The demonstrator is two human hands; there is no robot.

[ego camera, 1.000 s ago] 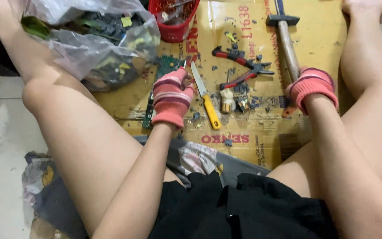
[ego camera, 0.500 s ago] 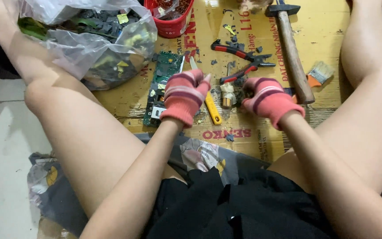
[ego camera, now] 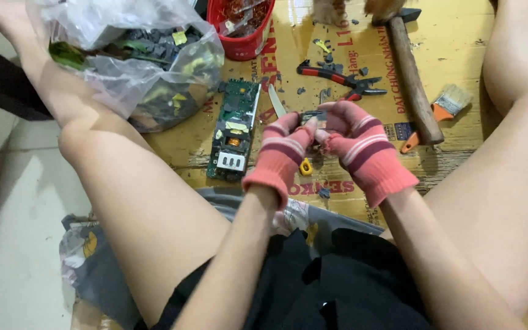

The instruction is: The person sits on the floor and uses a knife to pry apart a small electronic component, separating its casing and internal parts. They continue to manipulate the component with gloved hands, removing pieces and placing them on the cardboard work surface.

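Note:
Both my hands wear red striped knit gloves. My left hand (ego camera: 282, 153) and my right hand (ego camera: 359, 143) meet above the cardboard sheet (ego camera: 459, 55), and their fingers pinch a small dark electronic part (ego camera: 314, 117) between them. A green circuit board (ego camera: 234, 129) lies on the cardboard just left of my left hand. A yellow-handled knife (ego camera: 279, 104) lies under my hands, its blade pointing away from me and its handle end showing below my left hand.
A clear plastic bag (ego camera: 135, 67) of dark scrap rests against my left leg. A red basket (ego camera: 242, 27) stands at the back. Red-handled pliers (ego camera: 337, 79), a wooden-handled hammer (ego camera: 412, 79) and a small paintbrush (ego camera: 438, 116) lie to the right. My legs flank the cardboard.
My right hand came in from beside the hammer to meet my left hand. Both hands rose from the cardboard with the small part pinched between them.

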